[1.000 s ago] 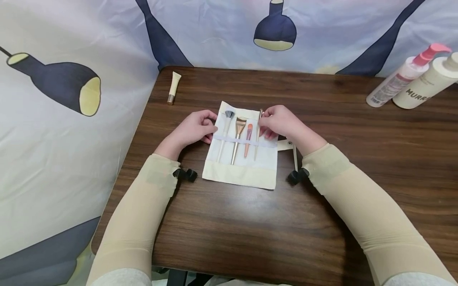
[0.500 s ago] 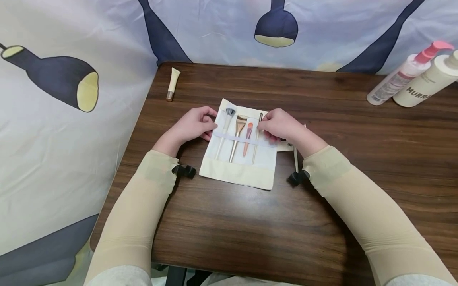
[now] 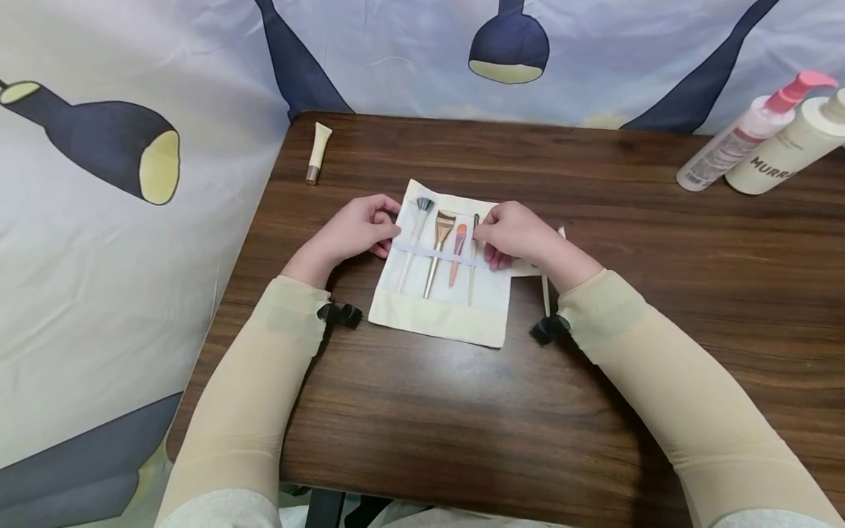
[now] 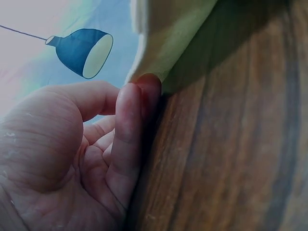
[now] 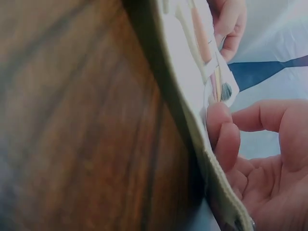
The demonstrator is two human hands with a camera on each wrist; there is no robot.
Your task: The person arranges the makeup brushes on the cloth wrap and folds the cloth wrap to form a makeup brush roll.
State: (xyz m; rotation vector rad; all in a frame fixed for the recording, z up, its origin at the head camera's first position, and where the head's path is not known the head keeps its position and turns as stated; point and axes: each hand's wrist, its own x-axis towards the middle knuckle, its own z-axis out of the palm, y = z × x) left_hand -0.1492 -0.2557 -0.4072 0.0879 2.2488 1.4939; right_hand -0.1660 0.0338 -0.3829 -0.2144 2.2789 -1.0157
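Note:
An unfolded cream brush pouch [image 3: 432, 315] lies in front of me with several makeup brushes under its elastic band. They include a fan-tipped brush [image 3: 422, 216], a flat gold brush [image 3: 441, 235], a short orange brush [image 3: 458, 257] and a thin brush [image 3: 472, 275] at the right. My left hand [image 3: 359, 229] pinches the pouch's left edge; in the left wrist view its fingertips meet at the cloth's rim. With thumb and forefinger, my right hand [image 3: 518, 233] pinches the thin brush near its dark tip. In the right wrist view the fingers hide that contact.
A small cream tube [image 3: 318, 154] lies at the table's back left. At the back right stand a pink pump bottle [image 3: 733, 143] and a larger white bottle [image 3: 779, 158]. The pouch's strap [image 3: 526, 268] sticks out under my right wrist. A printed curtain [image 3: 396, 59] hangs behind the table.
The thin brush has slid down toward me through the band and stands straighter, its tip lower than before. My right hand went slightly down with it. The left hand stays at the pouch's edge.

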